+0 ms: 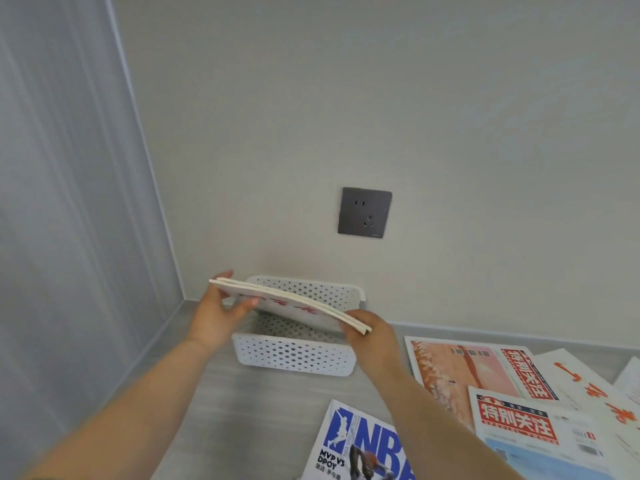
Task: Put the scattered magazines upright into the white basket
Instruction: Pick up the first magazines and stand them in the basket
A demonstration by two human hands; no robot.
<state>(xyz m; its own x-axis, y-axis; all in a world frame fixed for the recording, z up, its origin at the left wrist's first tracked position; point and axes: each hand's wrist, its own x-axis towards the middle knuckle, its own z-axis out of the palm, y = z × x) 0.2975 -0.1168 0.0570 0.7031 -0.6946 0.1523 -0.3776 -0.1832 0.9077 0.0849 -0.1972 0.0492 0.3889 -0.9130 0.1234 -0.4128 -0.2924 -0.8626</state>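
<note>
Head view: two thin magazines (pixel 294 303) held together as a pair, tilted, long edge sloping down from upper left to lower right, directly above the open top of the white basket (pixel 294 358). Left hand (pixel 218 313) clasping the upper left end of the pair, thumb on the near face, fingertips showing past the far edge; grip closed on the paper. Right hand (pixel 372 332) pinching the lower right corner, grip likewise closed on the pair. Red characters faintly visible on the near cover. Lower edge of the pair hidden behind the basket's near wall, so cannot tell whether touching the bottom.

Basket perforated with round holes, standing on the grey surface (pixel 242 410) close to the wall, below a dark wall socket (pixel 364 213).

To the right on the surface, more magazines lying flat and overlapping: one with an orange-pink cover (pixel 460 372), one with a red masthead (pixel 519 424) on top of it, a white one with red brush strokes (pixel 588 386) at the far right. Nearer, a basketball magazine (pixel 360 445) with blue lettering, partly under the right forearm.
</note>
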